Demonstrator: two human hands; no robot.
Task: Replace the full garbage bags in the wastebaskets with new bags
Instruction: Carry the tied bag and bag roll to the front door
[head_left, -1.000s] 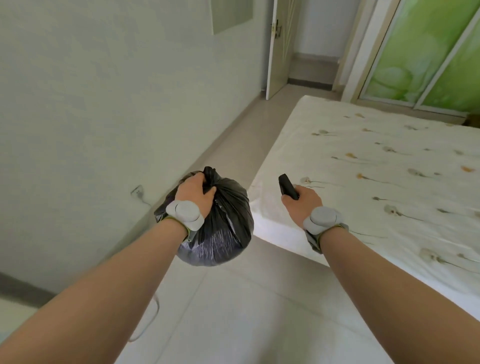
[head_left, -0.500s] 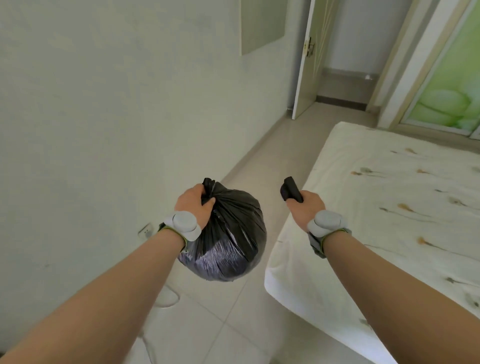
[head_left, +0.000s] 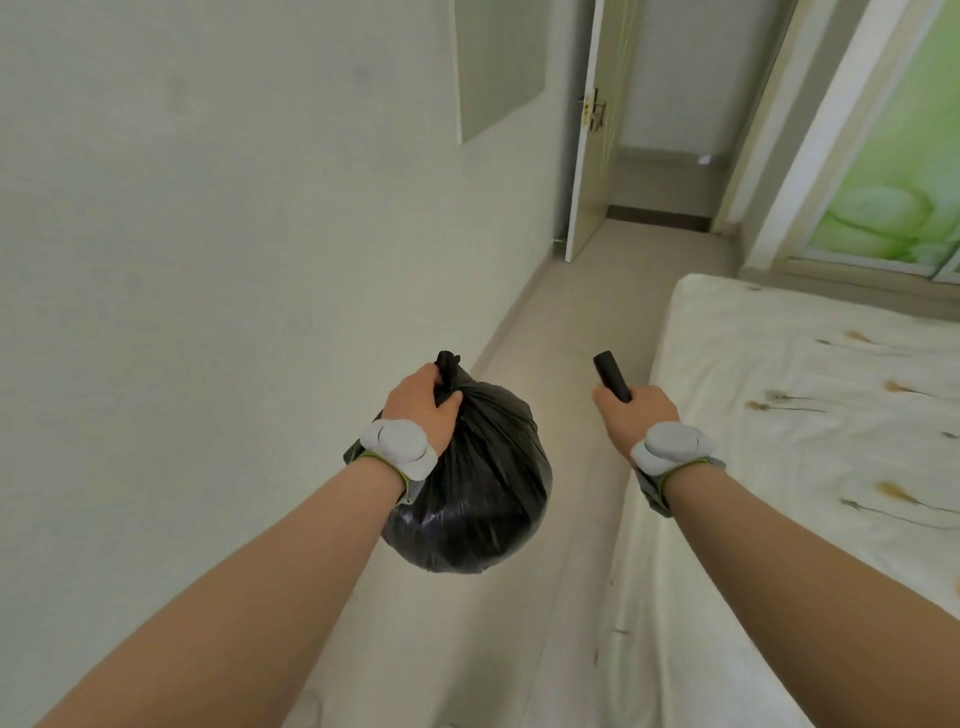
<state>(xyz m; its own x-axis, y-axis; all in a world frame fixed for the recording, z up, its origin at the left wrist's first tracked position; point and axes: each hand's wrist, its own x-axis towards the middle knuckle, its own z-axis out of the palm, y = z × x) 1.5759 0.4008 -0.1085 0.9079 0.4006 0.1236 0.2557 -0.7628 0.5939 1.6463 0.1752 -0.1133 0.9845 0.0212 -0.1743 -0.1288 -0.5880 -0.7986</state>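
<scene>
Carry-out, by the look of it: best done with a firm grip on the neck and the bag (head_left: 467, 483) clear of the bed (head_left: 779, 364). Bag hangs at frame centre, off the floor. Left hand (head_left: 423, 410) fingers curl round its knotted neck. Knot up, long axis vertical. Right hand (head_left: 636, 410) fist wraps a dark roll (head_left: 612, 376), tip pointing up-frame toward the door (head_left: 587, 156).

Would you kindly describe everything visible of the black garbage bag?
The garbage bag is black, glossy thin plastic, round and bulging, with creases running up to its gathered neck. The left hand grips that neck, whose twisted end sticks out above the fist. The bag hangs clear of the pale floor, between wall and bed, partly hidden behind the wrist.
</scene>
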